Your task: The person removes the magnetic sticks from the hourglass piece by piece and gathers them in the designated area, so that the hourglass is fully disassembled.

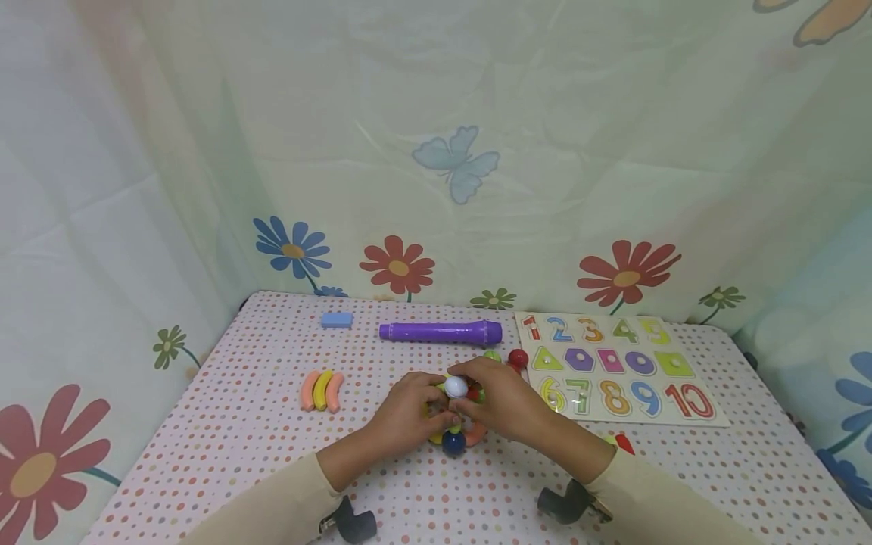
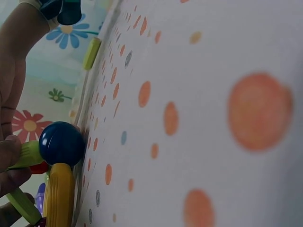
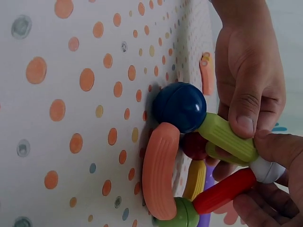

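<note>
White and glossy, a small ball (image 3: pixel 266 171) tops a frame of coloured rods and balls (image 3: pixel 161 175) standing near the middle of the pale, polka-dotted surface (image 1: pixel 245 454). Its holder is the right hand (image 1: pixel 507 395), pinching; the left hand (image 1: pixel 411 412) grips the lime-green ribbed rod (image 3: pixel 229 138) meeting it. Uneven pressure could, I judge, pop that joint and topple the frame. Flower-printed fabric (image 1: pixel 341 174) hangs behind and on both sides.

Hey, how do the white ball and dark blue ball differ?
The white ball is pale, the dark blue ball deep navy. The white ball is raised, while the dark blue ball sits low by the tabletop. The right grip holds the white ball; the dark blue ball isn't held directly. Both are round and meet the same lime bar.
</note>
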The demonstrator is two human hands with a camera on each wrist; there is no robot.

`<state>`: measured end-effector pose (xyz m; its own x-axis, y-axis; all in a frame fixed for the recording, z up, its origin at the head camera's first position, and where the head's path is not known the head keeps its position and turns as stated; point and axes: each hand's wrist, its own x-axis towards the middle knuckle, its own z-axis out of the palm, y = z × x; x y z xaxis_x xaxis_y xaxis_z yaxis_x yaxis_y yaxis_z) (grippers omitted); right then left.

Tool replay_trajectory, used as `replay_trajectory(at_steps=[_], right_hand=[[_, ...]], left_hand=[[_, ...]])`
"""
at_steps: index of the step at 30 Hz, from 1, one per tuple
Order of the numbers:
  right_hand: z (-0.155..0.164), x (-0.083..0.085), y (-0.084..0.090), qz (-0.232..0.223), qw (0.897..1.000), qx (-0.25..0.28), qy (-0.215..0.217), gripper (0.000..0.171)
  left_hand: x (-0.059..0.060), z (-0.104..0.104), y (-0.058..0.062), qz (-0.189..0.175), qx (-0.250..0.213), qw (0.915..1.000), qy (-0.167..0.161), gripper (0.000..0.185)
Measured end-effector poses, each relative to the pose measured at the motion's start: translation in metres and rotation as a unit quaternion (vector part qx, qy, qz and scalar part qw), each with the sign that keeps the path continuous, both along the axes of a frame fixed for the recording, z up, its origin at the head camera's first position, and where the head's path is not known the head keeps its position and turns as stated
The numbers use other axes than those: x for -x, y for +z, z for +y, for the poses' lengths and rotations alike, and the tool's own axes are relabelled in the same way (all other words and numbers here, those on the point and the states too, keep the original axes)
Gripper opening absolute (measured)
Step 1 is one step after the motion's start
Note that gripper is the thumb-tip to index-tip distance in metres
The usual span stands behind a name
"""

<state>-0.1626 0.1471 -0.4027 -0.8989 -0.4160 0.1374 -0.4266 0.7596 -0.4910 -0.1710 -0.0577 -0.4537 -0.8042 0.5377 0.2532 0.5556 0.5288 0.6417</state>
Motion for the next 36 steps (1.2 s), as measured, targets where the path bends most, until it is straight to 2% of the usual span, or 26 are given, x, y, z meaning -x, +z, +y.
replay_trajectory(at_steps=[7, 24, 36], right_hand=[[-0.0008, -0.0007, 0.0006, -0.005, 1.0, 0.001, -0.007, 0.043], [0.0019, -0.0007, -0.004, 0.009, 1.0, 0.0, 0.013, 0.041], [0.0021, -0.001, -0.0057, -0.014, 0.999, 0.029, 0.023, 0.036]], left_hand=[[0.0003, 0.0008, 0.0014, -0.017, -0.002, 0.9998, 0.003, 0.013], [0.0008, 0.0005, 0.0003, -0.02, 0.003, 0.9998, 0.006, 0.012], [0.0018, 0.0011, 0.0008, -0.025, 0.006, 0.9996, 0.007, 0.016]])
